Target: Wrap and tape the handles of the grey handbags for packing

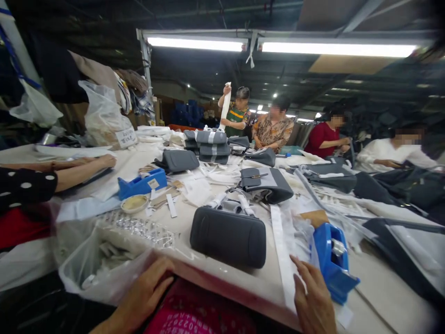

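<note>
A broad worktable [382, 283] with a pale, smooth top fills the view, its near edge running along the bottom where both hands rest. Most of its surface is strewn with white paper strips and offcuts; the barest stretch lies at the near right corner, beyond the tape dispenser.

Dark grey handbags with a soft, matte, faintly ribbed skin are scattered over it. The nearest grey handbag [227, 236] is a rounded rectangle lying flat just beyond the edge, between the two hands. A second bag [266, 183] with a paler flap sits behind it, a third [178, 160] to the left, and a stack [210, 146] of several more stands farther back.

A crumpled clear plastic bag [100, 260] holding small pale pieces slumps at the near left, and a long white paper strip [282, 250] runs from the table edge away past the nearest bag's right side.

Two blue plastic tape dispensers are in sight: one [332, 262] blocky and glossy at the near right, one [142, 183] at the mid left beside a small round dish [135, 203].

The left hand [148, 287] lies curled at the table edge, fingers bent against the plastic bag, gripping nothing clearly. The right hand [313, 297] lies flat, fingers loosely spread, on the near end of the strip, touching the dispenser's side.

Four other people work across the far side, and one spotted sleeve [26, 185] reaches in from the left.
</note>
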{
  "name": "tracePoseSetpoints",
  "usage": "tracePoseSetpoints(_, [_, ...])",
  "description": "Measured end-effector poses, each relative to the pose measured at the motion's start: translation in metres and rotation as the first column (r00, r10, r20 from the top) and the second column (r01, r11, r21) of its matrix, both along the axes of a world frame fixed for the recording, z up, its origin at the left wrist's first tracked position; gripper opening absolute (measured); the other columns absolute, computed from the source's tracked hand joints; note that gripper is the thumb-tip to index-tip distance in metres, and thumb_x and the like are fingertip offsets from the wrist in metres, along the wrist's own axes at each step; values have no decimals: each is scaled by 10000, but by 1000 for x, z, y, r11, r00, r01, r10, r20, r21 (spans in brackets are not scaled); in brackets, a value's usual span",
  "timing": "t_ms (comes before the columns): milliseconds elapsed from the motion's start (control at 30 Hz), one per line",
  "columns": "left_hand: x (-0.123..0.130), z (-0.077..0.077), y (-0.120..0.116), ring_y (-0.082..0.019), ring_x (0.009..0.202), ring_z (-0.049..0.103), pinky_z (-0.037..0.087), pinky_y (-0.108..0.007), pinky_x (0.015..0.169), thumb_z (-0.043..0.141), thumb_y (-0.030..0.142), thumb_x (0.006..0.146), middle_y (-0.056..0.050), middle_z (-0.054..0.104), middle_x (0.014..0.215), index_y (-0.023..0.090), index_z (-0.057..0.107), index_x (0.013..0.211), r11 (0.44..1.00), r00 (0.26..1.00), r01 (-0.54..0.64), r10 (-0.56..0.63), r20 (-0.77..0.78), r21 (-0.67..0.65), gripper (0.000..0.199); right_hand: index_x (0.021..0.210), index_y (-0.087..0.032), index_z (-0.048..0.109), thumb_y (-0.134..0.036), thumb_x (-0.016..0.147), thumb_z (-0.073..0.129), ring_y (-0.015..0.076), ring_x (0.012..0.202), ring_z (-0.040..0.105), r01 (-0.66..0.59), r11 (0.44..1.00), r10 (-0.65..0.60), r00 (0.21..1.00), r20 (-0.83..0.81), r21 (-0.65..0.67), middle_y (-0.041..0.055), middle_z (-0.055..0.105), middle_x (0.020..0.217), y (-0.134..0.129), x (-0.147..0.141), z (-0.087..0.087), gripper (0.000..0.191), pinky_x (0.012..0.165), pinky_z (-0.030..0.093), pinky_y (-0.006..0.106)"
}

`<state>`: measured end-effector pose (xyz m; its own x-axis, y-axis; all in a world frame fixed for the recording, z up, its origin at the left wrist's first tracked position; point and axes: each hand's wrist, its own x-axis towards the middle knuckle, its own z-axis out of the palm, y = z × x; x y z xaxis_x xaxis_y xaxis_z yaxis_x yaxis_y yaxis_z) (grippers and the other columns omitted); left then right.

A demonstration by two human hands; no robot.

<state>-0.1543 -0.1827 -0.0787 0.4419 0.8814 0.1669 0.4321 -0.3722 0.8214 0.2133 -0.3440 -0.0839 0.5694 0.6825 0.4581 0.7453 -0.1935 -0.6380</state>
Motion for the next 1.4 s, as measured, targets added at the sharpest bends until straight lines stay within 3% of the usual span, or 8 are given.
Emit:
tracePoseSetpoints(100, [31, 10, 60, -260, 1087, 550, 476, -395, 916, 608, 349, 769, -74, 589, 1152, 242, 586, 1127, 994, 992, -43, 30, 126, 104, 374, 1315, -236, 482, -445, 833, 546, 283, 1155, 519, -88, 996, 88, 955, -284, 12, 91, 510, 1314, 46, -13, 17, 529, 955, 449, 437])
tracePoseSetpoints(267, [92, 9, 123, -252, 1110, 546, 471, -401, 928, 678, 418, 719, -96, 544, 1213, 188, 507, 1174, 983, 934, 97, -36, 356, -155, 537, 1351, -209, 432, -470, 682, 713, 292, 1157, 533, -191, 981, 164, 785, -597, 18, 108, 521, 1332, 116, -11, 26, 771, 998, 418, 433])
tracePoseSetpoints(733, [110, 6, 128, -126, 743, 577, 477, -239, 666, 816, 335, 601, 32, 576, 933, 256, 328, 1128, 870, 858, 282, -42, 511, -403, 722, 1235, -266, 409, -535, 593, 748, 316, 1105, 546, -149, 983, 52, 796, -602, -111, 92, 542, 1219, 132, 5, 18, 774, 925, 442, 442])
tracePoseSetpoints(833, [111, 4, 128, -113, 713, 550, 459, -228, 648, 834, 306, 578, 39, 565, 903, 251, 344, 1128, 857, 861, 296, -48, 507, -422, 739, 1332, -273, 379, -575, 651, 682, 319, 1093, 555, -206, 951, 90, 897, -433, -229, 101, 546, 1195, 130, 10, 30, 805, 918, 447, 452])
tracePoseSetpoints(900, [111, 3, 129, -114, 718, 538, 449, -228, 645, 843, 308, 570, 36, 552, 897, 247, 358, 1129, 861, 865, 296, -58, 499, -414, 743, 1369, -258, 392, -596, 650, 672, 357, 1175, 489, -167, 940, 148, 985, -84, -298, 128, 513, 1252, 137, 7, 46, 842, 999, 374, 515])
tracePoseSetpoints(1000, [109, 1, 126, -136, 781, 545, 452, -249, 691, 854, 331, 562, 9, 551, 951, 236, 372, 1141, 876, 855, 308, -84, 511, -372, 759, 1382, -253, 405, -587, 698, 649, 371, 1277, 399, -215, 906, 334, 892, 304, -363, 133, 438, 1386, 162, -16, 66, 800, 1058, 312, 552])
tracePoseSetpoints(1133, [101, -4, 112, -179, 922, 550, 452, -298, 816, 818, 338, 629, -40, 555, 1053, 218, 365, 1196, 913, 805, 233, 12, 593, -335, 736, 1317, -242, 460, -522, 840, 534, 300, 1139, 560, -285, 787, 516, 790, 331, -548, 103, 587, 1249, 191, -60, 63, 559, 933, 474, 486])
tracePoseSetpoints(1400, [92, -22, 104, -200, 934, 567, 459, -292, 827, 687, 364, 770, -33, 620, 1042, 169, 565, 1160, 767, 695, 512, -105, 712, -387, 453, 1201, -285, 523, -544, 837, 563, 224, 890, 661, -336, 854, 514, 665, 541, -398, 16, 682, 1039, 193, -68, 38, 448, 736, 549, 377])
